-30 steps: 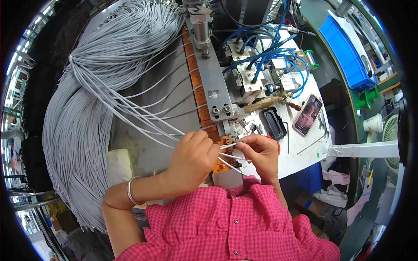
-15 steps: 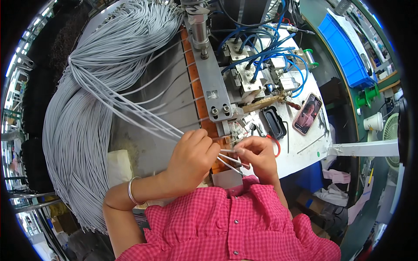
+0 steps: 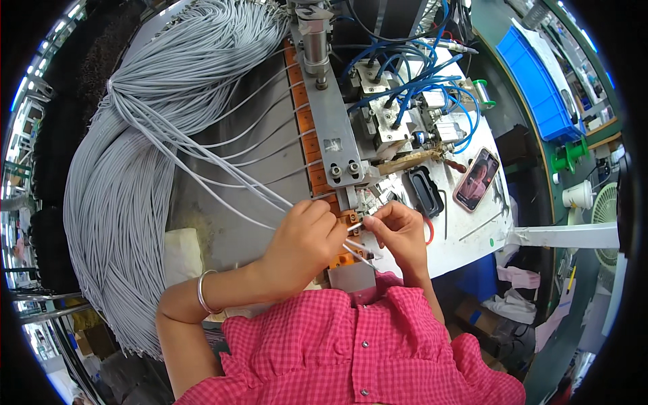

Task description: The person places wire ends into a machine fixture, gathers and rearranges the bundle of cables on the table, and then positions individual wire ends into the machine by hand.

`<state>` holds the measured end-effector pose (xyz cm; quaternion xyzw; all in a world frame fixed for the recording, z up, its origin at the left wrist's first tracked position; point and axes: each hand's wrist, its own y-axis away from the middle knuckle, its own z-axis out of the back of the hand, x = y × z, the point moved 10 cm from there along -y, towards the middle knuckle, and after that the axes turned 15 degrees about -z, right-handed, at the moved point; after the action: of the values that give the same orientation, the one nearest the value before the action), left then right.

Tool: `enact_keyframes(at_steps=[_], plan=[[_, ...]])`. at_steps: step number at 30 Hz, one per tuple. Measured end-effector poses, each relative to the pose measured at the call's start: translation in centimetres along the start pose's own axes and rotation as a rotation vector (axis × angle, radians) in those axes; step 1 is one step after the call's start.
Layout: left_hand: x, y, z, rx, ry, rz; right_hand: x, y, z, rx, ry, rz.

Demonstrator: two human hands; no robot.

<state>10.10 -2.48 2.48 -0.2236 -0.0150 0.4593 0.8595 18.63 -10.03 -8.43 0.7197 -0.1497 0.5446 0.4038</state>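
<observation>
My left hand (image 3: 307, 233) is closed around several thin grey cables (image 3: 263, 192) that run back to a large bundle. Their white ends stick out past its fingers, and two of them (image 3: 358, 251) slant down toward my shirt. Close beside it, my right hand (image 3: 399, 236) pinches the tip of one cable between thumb and forefinger. Both hands are over the near end of an orange slotted strip (image 3: 302, 115), where other single cables lead in from the left. A metal press bar (image 3: 331, 135) stands along the strip's right side.
The big grey cable bundle (image 3: 121, 223) covers the left side. Right of the bar are metal blocks (image 3: 388, 125) with blue air hoses (image 3: 432, 84), a black tray (image 3: 425, 191), red-handled scissors (image 3: 429, 231) and a phone (image 3: 476, 179). A blue bin (image 3: 540, 81) stands farther right.
My right hand has moved slightly up and left, its fingertips now pinching a cable tip nearer the orange strip. My left hand keeps its hold; one cable now sags below the others.
</observation>
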Motion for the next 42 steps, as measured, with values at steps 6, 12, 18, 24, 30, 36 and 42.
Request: enact_keyframes(at_steps=[6,12,18,24,30,36,42], plan=[[1.0,0.8,-0.4,0.067,0.002,0.138,-2.0,-0.8,-0.8,0.180,-0.113,-0.210],[1.0,0.5,-0.7,0.023,0.016,0.121,-2.7,-0.6,-0.7,0.160,-0.056,-0.305],[0.6,0.5,0.2,-0.016,0.042,0.105,2.0,1.6,-0.2,0.039,-0.039,0.106],[-0.2,0.2,1.0,-0.075,-0.020,0.015,1.5,1.9,-0.1,0.025,-0.112,-0.012],[0.6,0.6,1.2,-0.013,0.018,0.152,1.0,1.9,-0.9,0.123,-0.239,-0.084],[0.8,0.4,1.0,-0.001,0.072,0.147,0.3,1.8,-3.0,0.392,-0.272,-0.173],[0.5,0.4,0.2,0.000,0.103,0.133,-0.1,0.8,-0.7,0.168,-0.279,-0.116]])
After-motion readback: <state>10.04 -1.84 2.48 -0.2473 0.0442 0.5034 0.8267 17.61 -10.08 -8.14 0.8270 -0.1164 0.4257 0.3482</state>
